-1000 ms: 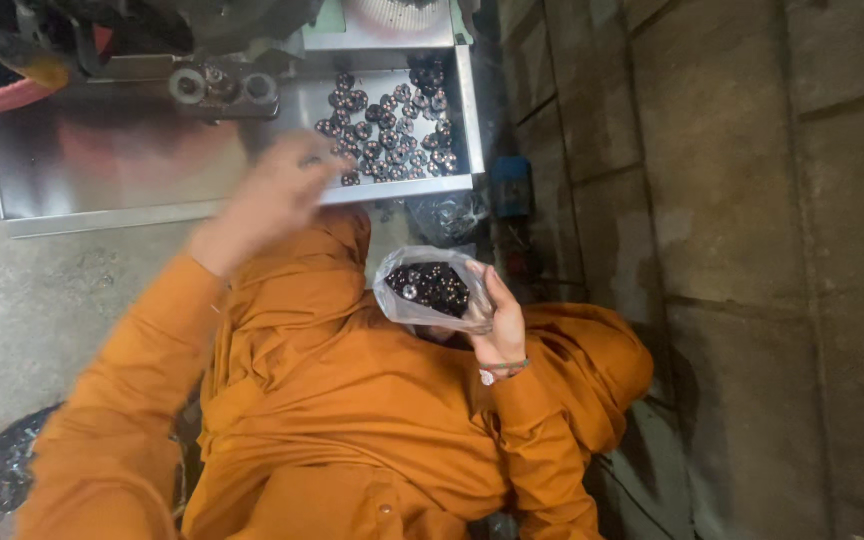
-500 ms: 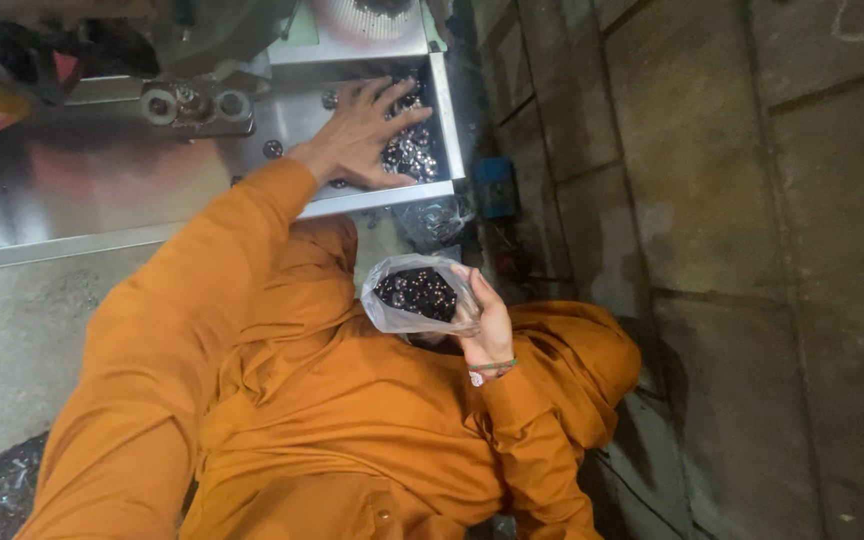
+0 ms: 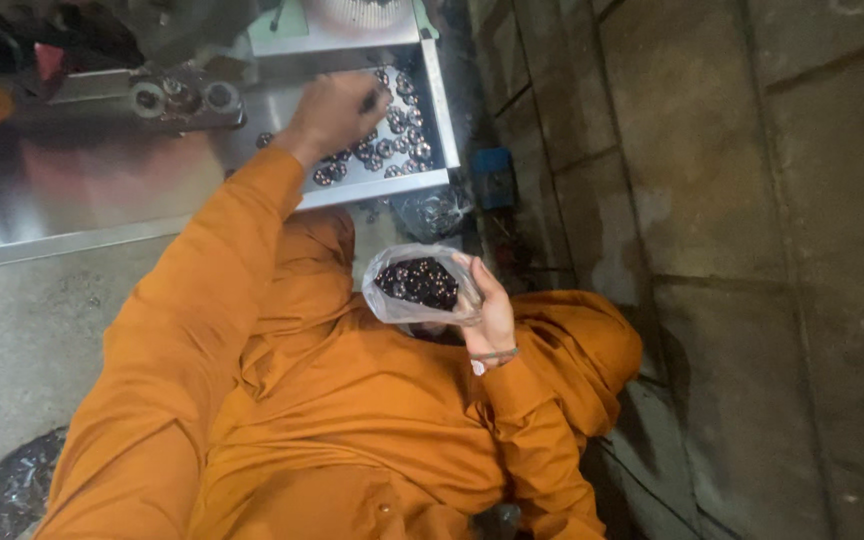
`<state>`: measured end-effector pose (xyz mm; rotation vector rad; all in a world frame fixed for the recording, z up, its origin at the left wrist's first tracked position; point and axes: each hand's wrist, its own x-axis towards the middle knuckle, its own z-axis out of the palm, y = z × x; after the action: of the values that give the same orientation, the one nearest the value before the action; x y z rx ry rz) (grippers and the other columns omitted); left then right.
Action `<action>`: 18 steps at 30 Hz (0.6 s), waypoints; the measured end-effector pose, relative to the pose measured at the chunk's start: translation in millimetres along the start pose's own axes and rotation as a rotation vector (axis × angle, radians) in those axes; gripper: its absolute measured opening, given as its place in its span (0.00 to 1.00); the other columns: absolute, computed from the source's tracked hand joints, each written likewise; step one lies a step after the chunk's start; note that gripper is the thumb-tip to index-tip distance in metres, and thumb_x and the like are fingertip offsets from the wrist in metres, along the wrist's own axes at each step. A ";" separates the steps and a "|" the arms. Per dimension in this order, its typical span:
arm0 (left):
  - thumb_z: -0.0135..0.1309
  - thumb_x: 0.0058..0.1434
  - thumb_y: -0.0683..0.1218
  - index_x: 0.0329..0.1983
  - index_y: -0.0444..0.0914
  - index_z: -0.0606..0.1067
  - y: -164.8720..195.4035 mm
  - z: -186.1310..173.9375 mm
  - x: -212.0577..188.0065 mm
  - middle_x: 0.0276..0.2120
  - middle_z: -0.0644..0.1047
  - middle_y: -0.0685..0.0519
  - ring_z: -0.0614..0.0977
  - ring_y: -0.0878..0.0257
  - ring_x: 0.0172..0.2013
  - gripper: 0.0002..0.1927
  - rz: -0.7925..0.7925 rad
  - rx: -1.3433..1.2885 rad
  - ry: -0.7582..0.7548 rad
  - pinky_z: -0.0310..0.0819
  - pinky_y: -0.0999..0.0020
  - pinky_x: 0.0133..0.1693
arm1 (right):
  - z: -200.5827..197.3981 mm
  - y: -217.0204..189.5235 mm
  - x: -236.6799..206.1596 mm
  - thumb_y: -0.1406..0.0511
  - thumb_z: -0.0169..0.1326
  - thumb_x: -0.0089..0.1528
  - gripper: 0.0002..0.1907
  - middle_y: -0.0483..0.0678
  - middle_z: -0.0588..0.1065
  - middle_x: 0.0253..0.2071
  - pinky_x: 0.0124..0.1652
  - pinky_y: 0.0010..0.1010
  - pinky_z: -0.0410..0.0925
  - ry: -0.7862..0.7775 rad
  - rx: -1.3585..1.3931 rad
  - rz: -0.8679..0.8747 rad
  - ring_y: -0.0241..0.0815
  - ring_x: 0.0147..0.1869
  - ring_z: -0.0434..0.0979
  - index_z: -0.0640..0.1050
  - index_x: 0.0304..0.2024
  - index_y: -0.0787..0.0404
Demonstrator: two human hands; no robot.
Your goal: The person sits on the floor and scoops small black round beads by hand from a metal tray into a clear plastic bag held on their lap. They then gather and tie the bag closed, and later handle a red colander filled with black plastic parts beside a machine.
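Closing over tray parts (image 3: 392,140), left hand (image 3: 332,110) now.

Small dark metal rings (image 3: 392,140) lie loose in a shiny steel tray (image 3: 437,90). More of them fill a clear plastic bag (image 3: 417,285), mouth open and facing up.

dim overall | glare on metal tray (image 3: 102,190) | soft blur
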<state>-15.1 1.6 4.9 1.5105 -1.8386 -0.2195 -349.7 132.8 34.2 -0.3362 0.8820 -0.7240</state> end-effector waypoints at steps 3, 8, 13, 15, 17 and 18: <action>0.56 0.72 0.47 0.39 0.34 0.77 8.1 -20.0 -3.5 0.33 0.78 0.41 0.80 0.44 0.32 0.11 -0.055 -0.174 0.147 0.74 0.52 0.36 | -1.6 1.4 1.6 0.57 0.45 0.72 0.20 0.54 0.76 0.56 0.61 0.42 0.69 -0.048 0.029 -0.038 0.48 0.61 0.76 0.73 0.57 0.67; 0.54 0.65 0.45 0.36 0.37 0.77 86.0 -12.5 -60.9 0.30 0.78 0.44 0.82 0.51 0.31 0.07 0.053 -0.362 0.060 0.76 0.57 0.36 | -4.2 5.1 4.0 0.57 0.45 0.72 0.21 0.53 0.76 0.55 0.60 0.42 0.69 0.011 0.022 -0.062 0.46 0.60 0.76 0.74 0.57 0.67; 0.55 0.64 0.53 0.38 0.38 0.79 151.1 40.2 -113.2 0.33 0.80 0.43 0.81 0.41 0.35 0.13 0.126 -0.462 -0.409 0.75 0.49 0.36 | -8.3 6.4 4.0 0.58 0.44 0.74 0.20 0.51 0.77 0.54 0.58 0.36 0.69 -0.059 0.025 -0.113 0.42 0.57 0.77 0.75 0.58 0.68; 0.54 0.63 0.54 0.40 0.38 0.79 160.6 62.9 -116.1 0.36 0.81 0.44 0.81 0.41 0.36 0.15 0.047 -0.291 -0.559 0.76 0.47 0.38 | -10.6 4.0 3.3 0.59 0.45 0.76 0.19 0.50 0.77 0.53 0.55 0.34 0.69 -0.088 0.039 -0.110 0.39 0.54 0.76 0.75 0.59 0.68; 0.52 0.62 0.54 0.43 0.38 0.79 165.1 75.7 -119.5 0.41 0.80 0.44 0.81 0.43 0.39 0.17 0.085 -0.231 -0.495 0.76 0.48 0.41 | -12.6 0.2 1.6 0.58 0.44 0.75 0.19 0.49 0.77 0.52 0.55 0.33 0.69 -0.063 0.044 -0.089 0.39 0.54 0.77 0.74 0.58 0.66; 0.51 0.62 0.53 0.46 0.37 0.78 167.6 78.1 -121.7 0.44 0.80 0.44 0.81 0.43 0.42 0.17 0.166 -0.254 -0.359 0.77 0.50 0.43 | -13.0 -2.1 1.4 0.58 0.44 0.74 0.19 0.48 0.77 0.52 0.55 0.32 0.70 -0.053 0.048 -0.082 0.38 0.54 0.77 0.74 0.58 0.66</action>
<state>-189.8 136.7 -9.8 1.1919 -2.1087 -0.6536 -360.4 130.6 26.7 -0.3490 0.8034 -0.8072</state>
